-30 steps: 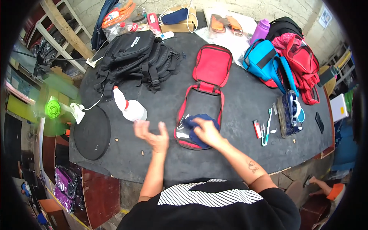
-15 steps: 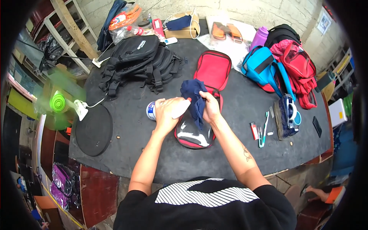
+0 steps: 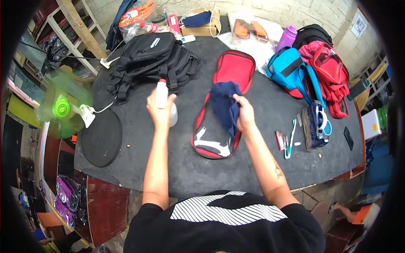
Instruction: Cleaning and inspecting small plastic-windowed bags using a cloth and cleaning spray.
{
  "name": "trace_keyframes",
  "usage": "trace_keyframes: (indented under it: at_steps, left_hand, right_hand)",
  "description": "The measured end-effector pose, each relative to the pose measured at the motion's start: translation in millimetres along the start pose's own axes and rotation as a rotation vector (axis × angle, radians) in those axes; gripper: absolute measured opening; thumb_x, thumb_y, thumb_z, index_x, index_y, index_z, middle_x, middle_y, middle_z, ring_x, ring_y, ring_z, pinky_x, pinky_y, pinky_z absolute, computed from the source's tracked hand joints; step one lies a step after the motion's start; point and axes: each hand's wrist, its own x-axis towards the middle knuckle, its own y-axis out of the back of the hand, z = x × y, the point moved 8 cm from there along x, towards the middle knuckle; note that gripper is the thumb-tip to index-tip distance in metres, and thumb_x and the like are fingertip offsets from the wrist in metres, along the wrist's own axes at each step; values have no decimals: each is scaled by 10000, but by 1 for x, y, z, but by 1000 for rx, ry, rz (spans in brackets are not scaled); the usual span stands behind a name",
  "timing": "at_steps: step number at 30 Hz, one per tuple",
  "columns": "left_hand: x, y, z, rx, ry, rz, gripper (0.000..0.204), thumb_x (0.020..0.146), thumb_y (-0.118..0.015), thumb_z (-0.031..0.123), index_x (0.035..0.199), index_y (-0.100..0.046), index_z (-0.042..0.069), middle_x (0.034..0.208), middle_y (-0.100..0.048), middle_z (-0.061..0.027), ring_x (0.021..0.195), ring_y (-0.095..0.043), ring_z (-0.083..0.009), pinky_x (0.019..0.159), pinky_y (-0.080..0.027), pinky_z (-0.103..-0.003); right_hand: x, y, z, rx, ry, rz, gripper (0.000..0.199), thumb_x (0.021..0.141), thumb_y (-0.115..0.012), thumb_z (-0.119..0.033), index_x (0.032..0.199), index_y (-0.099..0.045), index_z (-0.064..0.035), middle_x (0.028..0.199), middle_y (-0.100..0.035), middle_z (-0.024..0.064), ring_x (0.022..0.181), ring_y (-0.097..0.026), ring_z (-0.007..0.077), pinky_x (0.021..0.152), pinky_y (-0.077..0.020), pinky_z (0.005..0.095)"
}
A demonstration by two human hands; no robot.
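**Spray bottle raised beside a cloth held over the open red case**

The left hand [image 3: 159, 110] is closed around a white spray bottle [image 3: 162, 96], held upright above the dark table [image 3: 261, 160], its red-tipped nozzle at the top; the bottle's long axis runs nearly vertical in the picture, and exactly which way the nozzle faces is too small to tell. The right hand [image 3: 244, 114] is closed on a dark blue cloth [image 3: 225, 105], pinching it by one edge so that it hangs in loose folds over the open red case [image 3: 221, 109]; the cloth lies to the right of the bottle, near but not touching it, so the left hand is the nearer one to the bottle and the right to the cloth.

The case lies flat, its long axis running away from the person, the lid at the far end and the clear-lined half nearest the body. A black backpack [image 3: 154, 59] sits behind the bottle; a blue bag [image 3: 291, 69] and a red bag [image 3: 329, 74] lie off to the right; toothbrushes [image 3: 289, 143] rest near the right forearm; a green fan [image 3: 63, 109] stands at the left edge.
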Motion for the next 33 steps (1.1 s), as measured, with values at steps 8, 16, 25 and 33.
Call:
trace_keyframes:
  at_steps: [8,16,25,33]
  left_hand:
    - [-120,1,63,453,-680,71,632,773,-629,347,1309,-487,42,1181,-461,-157,1169,-406,-337,1011,-299,-478]
    - [-147,-57,-2,471,-103,-426,544,861,-458,-15,1391,-457,106,1262,-556,-177,1285,-447,-311,1083,-246,-465]
    - [-150,-55,-10,446,-46,-393,524,858,-429,-36,1372,-467,63,1309,-559,-121,1276,-477,-273,1086,-233,-454]
    - [-147,-66,1,539,-46,-464,641,783,-456,-91,1405,-422,64,1227,-571,-164,1315,-434,-280,1100,-203,-497]
  right_hand:
    - [-64,-47,18,-1734,556,-383,420,877,-555,-216,1245,-528,-15,1282,-545,181,1202,-515,341,1016,-388,463]
    - [-25,-18,56,-2169,581,-342,574,922,-487,-341,1421,-377,-79,1476,-349,160,1335,-335,381,1082,-255,557]
    - [-93,-47,99,-1988,488,-658,547,826,-560,-279,1316,-519,-37,1417,-439,146,1247,-416,365,1019,-325,559]
    - [19,-28,93,-2199,546,-181,607,917,-445,-335,1411,-370,10,1488,-329,189,1337,-342,383,1094,-247,539]
